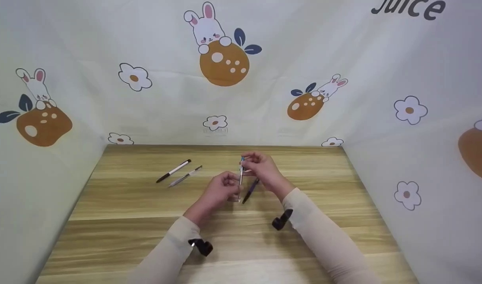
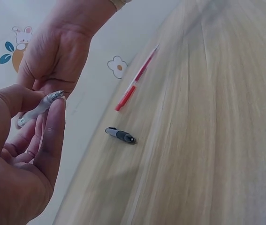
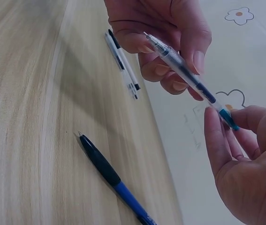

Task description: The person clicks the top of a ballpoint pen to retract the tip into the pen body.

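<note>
Both hands hold a clear click pen (image 3: 186, 72) with a teal push-button end, raised above the table and tip toward the person. My left hand (image 1: 221, 187) grips its barrel near the metal tip, thumb on one side and fingers curled on the other. At the teal end, my right hand (image 1: 262, 165) pinches the pen between thumb and fingers. Under the hands lies a blue pen (image 3: 107, 168) with a dark grip and exposed tip, partly hidden by the right hand in the head view.
A white pen with dark ends (image 1: 173, 171) and a clear pen (image 1: 185, 176) lie side by side at the left on the wooden table (image 1: 146, 221). The left wrist view shows a red pen (image 2: 135, 82) and a short-looking dark-grip pen (image 2: 121, 135). Printed cloth walls (image 1: 165, 106) enclose the table.
</note>
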A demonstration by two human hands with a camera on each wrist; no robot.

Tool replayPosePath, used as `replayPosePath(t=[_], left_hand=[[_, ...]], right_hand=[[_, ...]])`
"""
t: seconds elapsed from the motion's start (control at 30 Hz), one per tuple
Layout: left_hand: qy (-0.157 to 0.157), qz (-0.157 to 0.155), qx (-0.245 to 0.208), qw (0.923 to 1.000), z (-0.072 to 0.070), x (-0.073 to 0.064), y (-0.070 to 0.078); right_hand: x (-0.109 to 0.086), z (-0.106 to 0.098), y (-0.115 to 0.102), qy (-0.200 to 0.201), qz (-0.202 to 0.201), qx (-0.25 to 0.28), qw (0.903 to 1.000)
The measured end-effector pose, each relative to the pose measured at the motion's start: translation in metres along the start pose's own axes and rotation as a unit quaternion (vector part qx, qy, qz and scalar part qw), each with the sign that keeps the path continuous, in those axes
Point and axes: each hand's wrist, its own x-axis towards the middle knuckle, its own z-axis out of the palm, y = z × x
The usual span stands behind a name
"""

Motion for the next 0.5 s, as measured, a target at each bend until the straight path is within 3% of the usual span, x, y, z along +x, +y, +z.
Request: replayPosePath(t=[0.5], left_hand=[[-0.010, 0.001, -0.012, 0.9999, 0.0052, -0.0002, 0.0005]], right_hand=[[-0.0046, -0.0022, -0.0061, -0.028, -0.039, -0.016, 0.9987]])
